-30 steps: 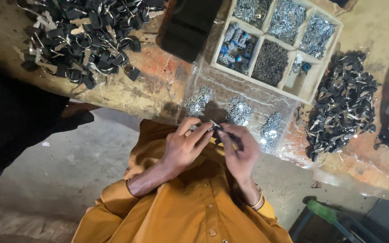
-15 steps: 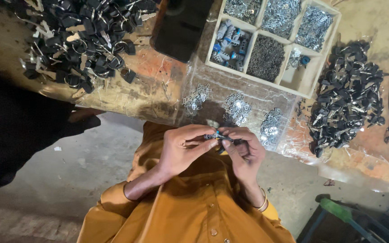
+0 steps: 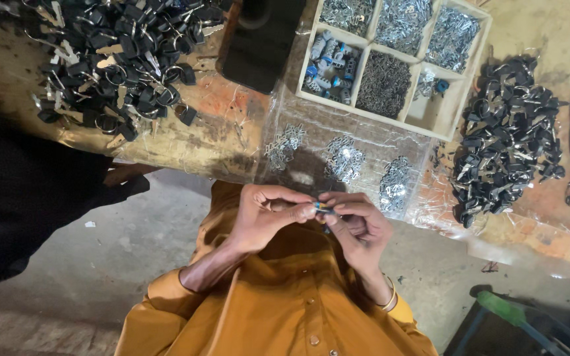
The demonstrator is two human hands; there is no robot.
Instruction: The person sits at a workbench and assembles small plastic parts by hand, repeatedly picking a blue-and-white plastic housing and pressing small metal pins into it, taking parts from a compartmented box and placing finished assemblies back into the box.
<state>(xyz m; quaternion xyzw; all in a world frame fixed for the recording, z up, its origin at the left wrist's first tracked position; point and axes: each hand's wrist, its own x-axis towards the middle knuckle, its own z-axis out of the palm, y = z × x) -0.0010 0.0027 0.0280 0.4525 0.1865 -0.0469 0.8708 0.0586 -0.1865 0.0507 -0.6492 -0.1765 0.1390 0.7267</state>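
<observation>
My left hand (image 3: 268, 214) and my right hand (image 3: 359, 227) meet in front of my orange shirt, just below the workbench edge. Together their fingertips pinch a small part with a blue and yellow tip (image 3: 321, 207); most of it is hidden by my fingers. Three little heaps of small silver metal pieces (image 3: 343, 159) lie on a clear plastic sheet on the bench right above my hands.
A wooden divided tray (image 3: 440, 125) holds metal bits and blue-grey parts. Piles of black-headed keys lie at the left (image 3: 120, 56) and right (image 3: 506, 142). A black box (image 3: 258, 43) stands on the bench. A person in black (image 3: 28, 198) is at my left. A green-handled tool (image 3: 512, 313) lies on the floor.
My hands have closed in together and dropped slightly from the bench edge, the small part now pinched between both sets of fingertips. The view has shifted a little.
</observation>
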